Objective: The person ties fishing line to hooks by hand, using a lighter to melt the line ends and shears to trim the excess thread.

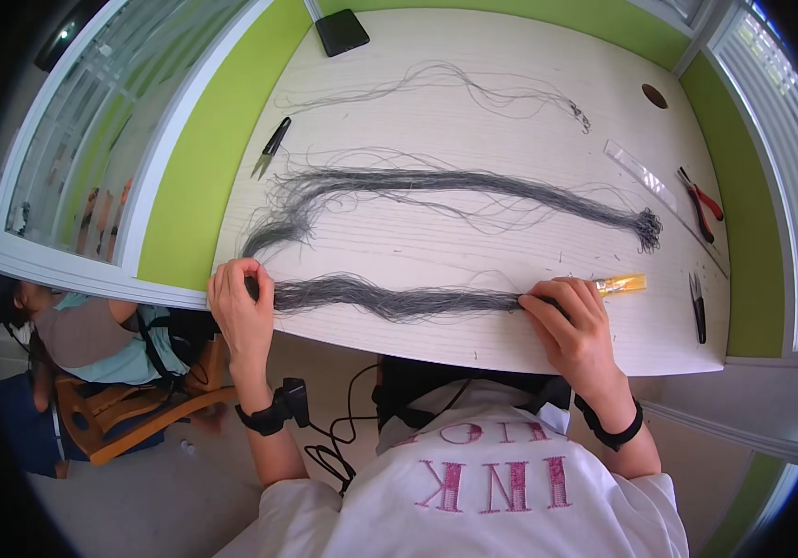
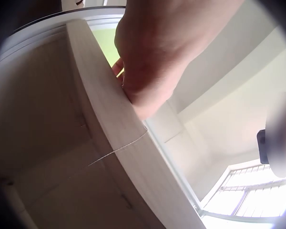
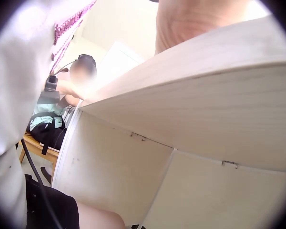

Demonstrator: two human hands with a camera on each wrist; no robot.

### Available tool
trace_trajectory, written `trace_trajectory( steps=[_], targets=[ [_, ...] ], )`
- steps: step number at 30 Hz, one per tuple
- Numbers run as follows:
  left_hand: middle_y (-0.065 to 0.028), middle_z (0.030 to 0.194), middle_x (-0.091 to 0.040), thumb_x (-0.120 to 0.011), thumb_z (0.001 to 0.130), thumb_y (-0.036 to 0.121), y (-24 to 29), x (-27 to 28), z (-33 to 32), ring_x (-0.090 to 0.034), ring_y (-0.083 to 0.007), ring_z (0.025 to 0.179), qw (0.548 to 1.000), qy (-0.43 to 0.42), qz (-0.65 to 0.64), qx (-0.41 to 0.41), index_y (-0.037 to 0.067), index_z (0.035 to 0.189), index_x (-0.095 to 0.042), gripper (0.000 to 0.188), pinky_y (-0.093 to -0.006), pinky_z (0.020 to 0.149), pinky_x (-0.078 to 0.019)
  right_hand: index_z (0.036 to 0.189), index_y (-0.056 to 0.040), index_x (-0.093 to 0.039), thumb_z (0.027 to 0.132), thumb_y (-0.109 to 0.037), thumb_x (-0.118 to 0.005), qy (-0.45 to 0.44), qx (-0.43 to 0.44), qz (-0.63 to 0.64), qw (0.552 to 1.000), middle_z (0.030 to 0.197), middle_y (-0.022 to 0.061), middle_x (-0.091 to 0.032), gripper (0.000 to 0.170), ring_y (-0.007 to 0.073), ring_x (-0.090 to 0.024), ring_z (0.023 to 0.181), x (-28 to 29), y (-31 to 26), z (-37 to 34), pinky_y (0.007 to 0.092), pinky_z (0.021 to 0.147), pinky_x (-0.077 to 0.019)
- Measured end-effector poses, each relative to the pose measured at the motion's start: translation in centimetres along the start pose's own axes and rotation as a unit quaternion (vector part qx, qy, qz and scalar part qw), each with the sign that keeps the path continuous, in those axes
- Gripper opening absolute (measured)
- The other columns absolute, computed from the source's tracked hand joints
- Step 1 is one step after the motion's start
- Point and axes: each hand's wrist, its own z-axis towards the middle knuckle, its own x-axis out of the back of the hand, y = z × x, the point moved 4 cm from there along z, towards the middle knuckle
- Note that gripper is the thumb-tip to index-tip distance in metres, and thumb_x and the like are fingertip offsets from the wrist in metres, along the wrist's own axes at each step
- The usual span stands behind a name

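Note:
A bundle of thin dark grey strands (image 1: 371, 299) lies along the table's front, stretched between the two hands. My left hand (image 1: 243, 312) grips its left end, fingers curled at the table's front-left corner. At the other end, my right hand (image 1: 571, 324) pinches the bundle between thumb and fingers, hiding its tip. Behind it lies a second thick bundle of strands (image 1: 473, 182), curving down at the left to near my left hand and ending in a looped tuft (image 1: 647, 229) at the right. In both wrist views the held strands are hidden.
A thin group of loose strands (image 1: 436, 79) lies farther back. Thread snips (image 1: 273, 147) are at the left; a clear ruler (image 1: 640, 175), red-handled pliers (image 1: 699, 205) and black-handled tweezers (image 1: 698, 309) at the right. A yellow item (image 1: 624, 284) lies beside my right hand. Green partitions (image 1: 204, 177) edge the table.

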Motion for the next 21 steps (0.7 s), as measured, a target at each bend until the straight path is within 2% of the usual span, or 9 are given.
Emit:
trace_trajectory(
  steps=[6,8,9,11,14,19,21],
  targets=[
    [-0.0085,0.078,-0.054,-0.059,0.078,0.003,0.7,1.4,0.8,-0.052,-0.0254,0.075,0.997,0.059,0.037,0.040,0.002,0.081,-0.050,0.009,-0.0352,0.072,-0.0393,0.085,-0.0025,-0.060,0.066,0.000,-0.066,0.000,-0.001,-0.004,1.000,0.086,0.0068,-0.055,0.021,0.0234,-0.054,0.081,0.0,-0.1,0.1,0.0337,0.071,-0.0418],
    [-0.0085,0.080,-0.058,-0.058,0.079,0.001,1.6,1.3,1.1,-0.055,-0.0225,0.075,0.986,0.035,-0.144,0.077,0.001,0.082,-0.050,0.009,-0.0317,0.071,-0.0413,0.086,-0.0023,-0.060,0.066,0.000,-0.066,-0.002,0.002,-0.004,1.000,0.086,0.0068,-0.055,0.021,0.0234,-0.054,0.081,0.1,-0.1,0.2,0.0339,0.071,-0.0419],
    [-0.0085,0.080,-0.058,-0.058,0.079,0.001,2.0,1.4,1.3,-0.055,-0.0225,0.075,0.986,0.035,-0.144,0.077,0.001,0.082,-0.050,0.009,-0.0317,0.071,-0.0413,0.086,-0.0021,-0.060,0.066,-0.001,-0.066,-0.003,0.004,-0.005,1.000,0.086,0.0069,-0.055,0.021,0.0235,-0.054,0.081,0.1,-0.1,0.2,0.0342,0.071,-0.0420],
    [-0.0096,0.082,-0.061,-0.057,0.079,-0.001,3.0,0.2,1.6,-0.057,-0.0204,0.074,0.945,-0.099,-0.302,0.077,-0.001,0.083,-0.049,0.009,-0.0292,0.070,-0.0431,0.087,-0.0020,-0.060,0.066,0.000,-0.066,-0.008,0.004,-0.005,1.000,0.086,0.0069,-0.056,0.022,0.0234,-0.054,0.080,0.2,-0.2,0.4,0.0345,0.072,-0.0421],
    [-0.0111,0.083,-0.062,-0.056,0.080,-0.001,4.2,-1.1,2.5,-0.057,-0.0208,0.073,0.939,-0.152,-0.302,0.055,-0.001,0.084,-0.049,0.008,-0.0293,0.070,-0.0442,0.089,-0.0018,-0.059,0.065,0.000,-0.065,-0.025,0.004,-0.002,1.000,0.089,0.0075,-0.057,0.024,0.0241,-0.055,0.083,0.5,-0.3,0.4,0.0355,0.074,-0.0426],
    [-0.0103,0.082,-0.061,-0.056,0.080,0.000,3.1,-1.7,3.3,-0.056,-0.0223,0.074,0.970,-0.106,-0.220,0.001,0.000,0.085,-0.049,0.008,-0.0308,0.069,-0.0449,0.093,-0.0012,-0.058,0.064,0.002,-0.065,-0.041,-0.009,0.021,0.999,0.097,0.0100,-0.059,0.030,0.0268,-0.056,0.092,3.2,-1.2,1.4,0.0389,0.081,-0.0436],
    [-0.0099,0.082,-0.061,-0.056,0.080,0.001,2.3,-1.1,3.0,-0.056,-0.0233,0.074,0.966,-0.129,-0.214,0.068,0.000,0.084,-0.049,0.008,-0.0312,0.069,-0.0448,0.095,-0.0001,-0.057,0.064,0.002,-0.065,-0.075,-0.016,0.043,0.996,0.102,0.0121,-0.059,0.032,0.0286,-0.057,0.094,5.2,-1.0,1.4,0.0391,0.081,-0.0453]
  ],
)
